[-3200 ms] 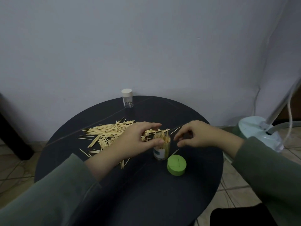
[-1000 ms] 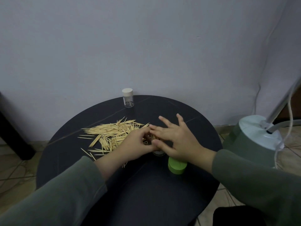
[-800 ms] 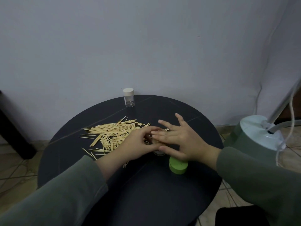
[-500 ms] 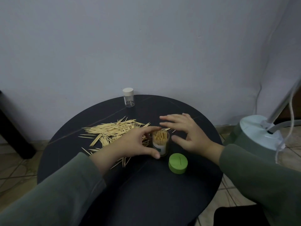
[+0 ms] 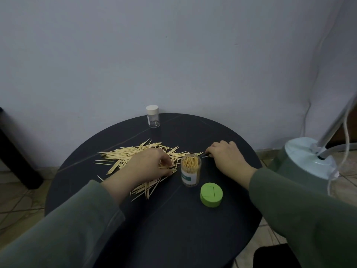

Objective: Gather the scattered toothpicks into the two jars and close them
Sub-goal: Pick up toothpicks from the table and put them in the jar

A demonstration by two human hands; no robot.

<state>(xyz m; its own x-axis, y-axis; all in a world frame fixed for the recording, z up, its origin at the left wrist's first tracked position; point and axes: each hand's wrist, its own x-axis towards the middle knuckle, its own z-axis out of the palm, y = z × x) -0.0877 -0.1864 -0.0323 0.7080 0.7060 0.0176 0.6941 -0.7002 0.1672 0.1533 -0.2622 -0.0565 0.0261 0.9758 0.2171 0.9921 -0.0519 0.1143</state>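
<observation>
Gathering stage: toothpicks [image 5: 135, 153] lay mostly loose in a fan across the left-centre of the table [image 5: 173, 229].
Left hand [image 5: 146, 167]: rested on the pile, fingers curled and pinching a few sticks beside the open jar.
Right hand [image 5: 225, 157]: lay knuckles-up right of the jar, fingertips pinching one stray toothpick [image 5: 206, 156] against the table.
Risk, tipping: the open jar [image 5: 190, 172] stood upright between both hands; a sweep from either wrist would likely knock it over and respill it.
Risk, overfilling: the jar looked packed to the rim, so forcing more in might snap sticks or stop the lid seating.
Risk, strays: sticks nearest the table edge could be flicked to the floor by a hasty rake.
Open jar, contents: toothpicks standing on end, tightly filled; label on the front.
Green lid [image 5: 211, 194]: off, lying just right of and nearer than the jar.
Second jar [image 5: 153, 117]: far edge, white cap on, almost empty, one or two sticks inside.
</observation>
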